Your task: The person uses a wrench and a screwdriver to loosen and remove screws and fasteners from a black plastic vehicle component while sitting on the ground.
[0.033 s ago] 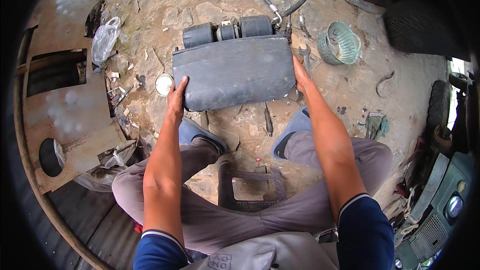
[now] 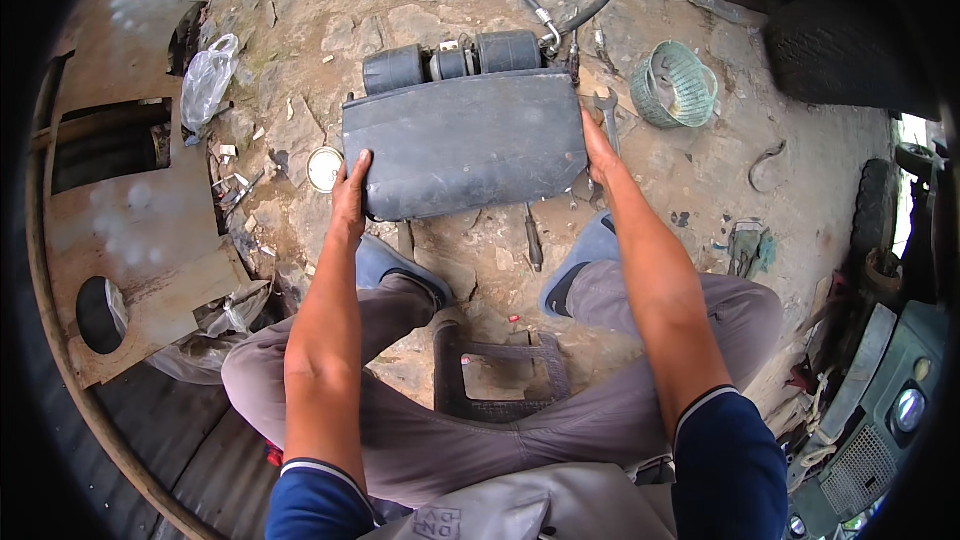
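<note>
Between my hands is a black blower unit [image 2: 465,145], a wide plastic housing with two round drums and a motor along its far side. My left hand [image 2: 350,190] grips its left near corner, thumb on top and fingers hidden beneath. At the right edge, my right hand [image 2: 599,152] presses against the side, its fingers partly out of sight. Black hoses [image 2: 545,18] with a metal fitting end near the unit's far right corner. A wrench [image 2: 609,120] lies just beyond my right hand. Between my feet, a screwdriver [image 2: 534,245] lies on the ground.
A green plastic basket [image 2: 675,90] stands at the right. A round tin [image 2: 324,169] sits left of the unit, near a clear plastic bag [image 2: 208,85]. Cut sheet metal [image 2: 140,230] runs along the left. A low stool frame [image 2: 500,410] is between my legs. Vehicle parts [image 2: 880,440] crowd the lower right.
</note>
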`<move>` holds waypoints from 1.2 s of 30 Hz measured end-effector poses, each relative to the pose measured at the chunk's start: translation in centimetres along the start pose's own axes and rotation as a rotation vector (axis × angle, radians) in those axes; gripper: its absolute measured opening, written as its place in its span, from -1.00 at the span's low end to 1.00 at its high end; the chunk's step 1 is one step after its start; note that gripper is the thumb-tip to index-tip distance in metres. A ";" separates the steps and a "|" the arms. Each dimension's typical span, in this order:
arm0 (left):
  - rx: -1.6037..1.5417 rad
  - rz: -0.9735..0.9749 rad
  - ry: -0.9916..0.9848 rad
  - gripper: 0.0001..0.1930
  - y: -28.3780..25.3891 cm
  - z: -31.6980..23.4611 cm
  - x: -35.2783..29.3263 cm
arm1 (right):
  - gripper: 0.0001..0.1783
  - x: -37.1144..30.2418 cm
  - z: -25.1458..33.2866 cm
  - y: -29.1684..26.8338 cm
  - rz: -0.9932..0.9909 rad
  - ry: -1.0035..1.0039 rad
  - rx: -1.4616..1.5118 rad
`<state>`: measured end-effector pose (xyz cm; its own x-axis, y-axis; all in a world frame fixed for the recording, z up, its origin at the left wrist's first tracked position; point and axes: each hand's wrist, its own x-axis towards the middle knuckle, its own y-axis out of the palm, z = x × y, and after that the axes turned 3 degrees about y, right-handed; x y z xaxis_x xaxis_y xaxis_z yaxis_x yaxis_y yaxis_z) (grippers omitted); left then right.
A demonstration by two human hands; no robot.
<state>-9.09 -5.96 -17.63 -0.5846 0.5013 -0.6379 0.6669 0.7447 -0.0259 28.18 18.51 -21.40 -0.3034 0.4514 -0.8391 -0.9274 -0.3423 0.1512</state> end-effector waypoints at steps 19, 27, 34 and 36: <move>0.843 -0.201 0.233 -0.14 -0.5 0.9 -6.9 | -0.71 -3.6 -13.0 -1.2 -0.496 0.055 -0.471; 1.591 0.338 0.397 -0.26 2.5 -9.2 -17.8 | -0.71 -2.2 -19.0 -0.9 -0.462 -0.168 -0.759; 1.493 0.548 0.754 -0.28 4.3 -13.7 -28.2 | -0.55 -5.6 -16.4 0.6 -0.496 -0.081 -0.786; 1.529 0.556 0.764 -0.29 3.7 -12.4 -29.1 | -0.53 -6.2 -16.1 1.3 -0.499 -0.064 -0.792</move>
<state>4.66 -12.37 10.35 0.0672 0.9265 -0.3703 0.3721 -0.3676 -0.8523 32.41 2.00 -24.38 0.0560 0.7341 -0.6767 -0.5414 -0.5471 -0.6384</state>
